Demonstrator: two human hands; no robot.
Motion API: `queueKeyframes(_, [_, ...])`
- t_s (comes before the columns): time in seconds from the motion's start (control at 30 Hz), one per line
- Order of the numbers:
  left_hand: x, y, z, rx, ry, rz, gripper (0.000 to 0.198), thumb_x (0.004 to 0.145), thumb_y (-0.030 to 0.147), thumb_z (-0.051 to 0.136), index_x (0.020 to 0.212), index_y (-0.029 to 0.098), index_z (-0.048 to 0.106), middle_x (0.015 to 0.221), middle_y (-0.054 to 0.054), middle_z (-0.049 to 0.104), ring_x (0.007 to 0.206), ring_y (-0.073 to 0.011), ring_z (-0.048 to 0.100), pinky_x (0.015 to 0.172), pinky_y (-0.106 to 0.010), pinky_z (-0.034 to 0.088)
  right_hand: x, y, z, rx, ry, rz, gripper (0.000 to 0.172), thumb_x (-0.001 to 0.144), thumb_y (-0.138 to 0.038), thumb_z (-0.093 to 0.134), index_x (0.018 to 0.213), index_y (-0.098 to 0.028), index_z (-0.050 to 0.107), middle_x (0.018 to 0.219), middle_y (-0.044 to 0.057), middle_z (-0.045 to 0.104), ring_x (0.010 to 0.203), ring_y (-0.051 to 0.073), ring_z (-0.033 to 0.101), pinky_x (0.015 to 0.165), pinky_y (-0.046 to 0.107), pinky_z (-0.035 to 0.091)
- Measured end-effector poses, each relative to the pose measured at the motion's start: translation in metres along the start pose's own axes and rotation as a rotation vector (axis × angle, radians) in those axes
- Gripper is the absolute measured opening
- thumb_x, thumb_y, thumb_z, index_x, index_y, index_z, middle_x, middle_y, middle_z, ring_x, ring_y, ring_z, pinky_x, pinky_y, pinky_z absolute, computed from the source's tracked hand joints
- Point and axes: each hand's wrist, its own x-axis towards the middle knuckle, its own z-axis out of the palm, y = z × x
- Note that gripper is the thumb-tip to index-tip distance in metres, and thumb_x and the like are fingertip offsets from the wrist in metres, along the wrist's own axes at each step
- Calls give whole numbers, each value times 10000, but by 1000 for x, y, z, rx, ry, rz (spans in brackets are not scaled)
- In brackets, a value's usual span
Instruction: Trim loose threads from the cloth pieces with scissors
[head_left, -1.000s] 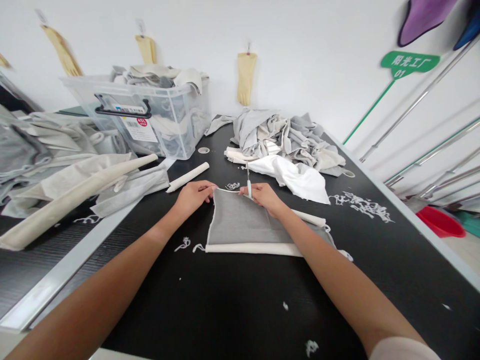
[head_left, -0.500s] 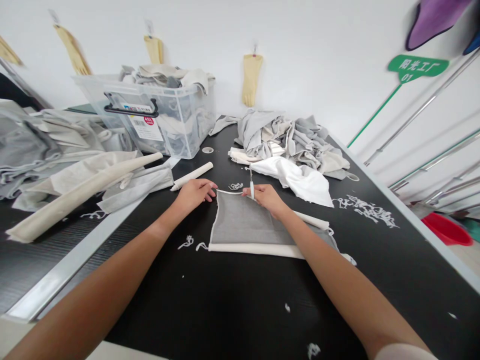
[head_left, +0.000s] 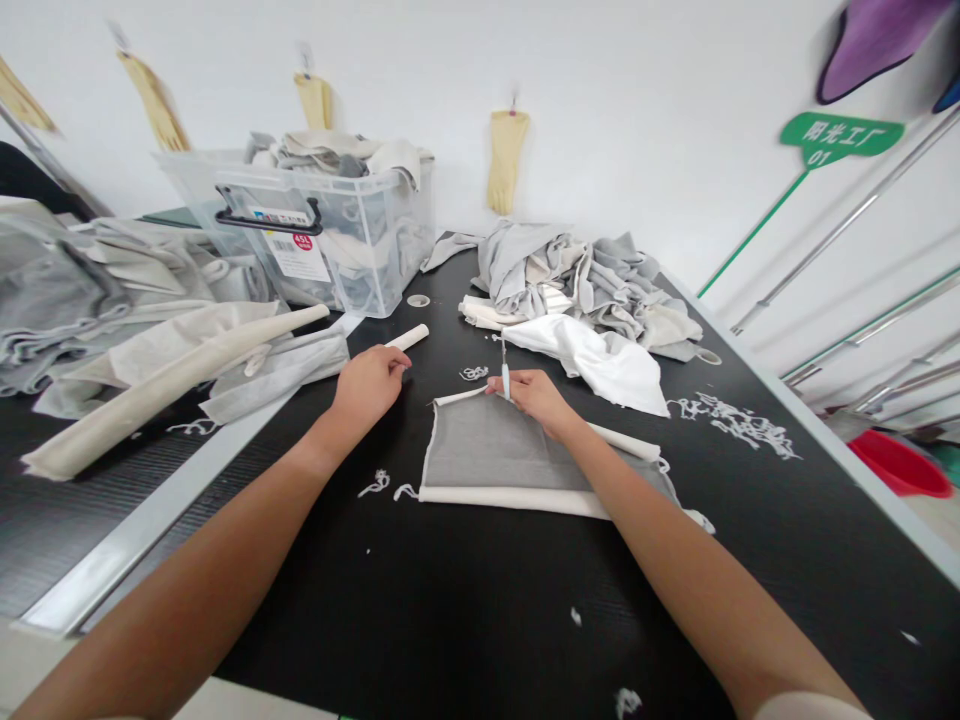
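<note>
A grey mesh cloth (head_left: 487, 445) with cream rolled edges lies flat in front of me on the black table. My right hand (head_left: 534, 397) grips a pair of white-handled scissors (head_left: 505, 383), their metal blades pointing up and away. Its fingertips also touch the cloth's far edge, which rises slightly there. To the left, my left hand (head_left: 369, 385) hovers apart from the cloth, fingers curled together; whatever they hold, if anything, is too small to make out. Beyond the scissors lies a small clump of thread scraps (head_left: 473, 373).
A clear plastic box (head_left: 375, 245) full of cloths stands at the back left, with stacked cloths (head_left: 142, 270) beside it. Behind my right hand are a grey cloth heap (head_left: 600, 280) and a white cloth (head_left: 592, 365). Thread scraps (head_left: 735, 425) lie at the right.
My left hand has let go of the cloth's far left corner and drawn back to the left, its fingers curling in. The cloth's far edge has dropped there. My right hand stays put.
</note>
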Motion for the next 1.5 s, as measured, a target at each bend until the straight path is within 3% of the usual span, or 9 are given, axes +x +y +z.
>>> queueKeyframes(0.13, [1, 7, 1, -270, -247, 198, 314, 956, 397, 582, 1183, 267, 756, 1062, -55, 763, 893, -223, 691, 822, -330, 517, 0, -1, -1, -8, -5, 1, 583, 817, -673, 719, 987, -131, 852, 566, -48, 383, 574, 118, 290, 566, 289, 204])
queueKeyframes(0.27, [-4, 14, 3, -362, -443, 286, 469, 852, 520, 717, 1247, 268, 733, 1056, -65, 729, 893, -223, 677, 799, -327, 536, -1, -1, -1, -16, -7, -10, 606, 813, -686, 713, 985, -122, 854, 566, -41, 411, 580, 122, 307, 574, 292, 223])
queueKeyframes(0.43, [-4, 10, 9, -367, -451, 257, 280, 871, 482, 678, 995, 262, 799, 943, -55, 755, 851, -226, 692, 808, -335, 531, 0, 1, 0, -21, -5, -23, 589, 808, -699, 715, 947, -144, 854, 581, -36, 443, 591, 122, 327, 587, 288, 237])
queueKeyframes(0.73, [-9, 32, 11, -673, -441, 90, 438, 999, 552, 459, 901, 191, 687, 798, -60, 732, 716, -195, 679, 707, -323, 534, -1, 0, 0, -5, -12, -21, 603, 793, -716, 716, 932, -143, 842, 557, -51, 378, 567, 116, 290, 563, 288, 203])
queueKeyframes(0.9, [-15, 42, -1, -739, -617, 108, 424, 965, 516, 536, 1215, 204, 678, 1102, -98, 776, 841, -199, 707, 765, -330, 542, -1, 0, 0, 12, -20, -10, 616, 802, -717, 714, 970, -138, 844, 548, -56, 364, 559, 117, 278, 558, 291, 197])
queueKeyframes(1.03, [-21, 43, -8, -660, -722, 233, 673, 797, 433, 773, 1425, 270, 595, 1165, -85, 731, 999, -226, 698, 856, -336, 548, 0, 2, 0, 35, -21, -23, 576, 813, -687, 727, 944, -139, 841, 543, -64, 341, 552, 112, 264, 557, 294, 193])
queueKeyframes(1.13, [-26, 44, -7, -547, -698, 321, 795, 702, 355, 844, 1454, 306, 593, 1178, -72, 707, 1001, -233, 683, 869, -342, 540, 1, 2, 1, 32, -17, -21, 572, 817, -679, 735, 965, -138, 847, 556, -56, 375, 561, 115, 287, 558, 293, 193])
queueKeyframes(1.33, [-24, 42, 13, -594, -522, 211, 291, 876, 359, 643, 1124, 240, 742, 923, -34, 739, 832, -209, 678, 768, -319, 507, 0, 1, 0, 45, -23, -13, 548, 827, -654, 744, 974, -137, 849, 554, -60, 355, 556, 108, 266, 561, 290, 179])
queueKeyframes(1.5, [-21, 42, 17, -758, -448, 80, 343, 927, 467, 614, 1115, 209, 741, 923, -42, 732, 812, -205, 656, 703, -296, 495, 0, 1, 1, 38, -20, -8, 521, 840, -631, 731, 951, -134, 842, 533, -60, 368, 549, 107, 255, 567, 293, 195])
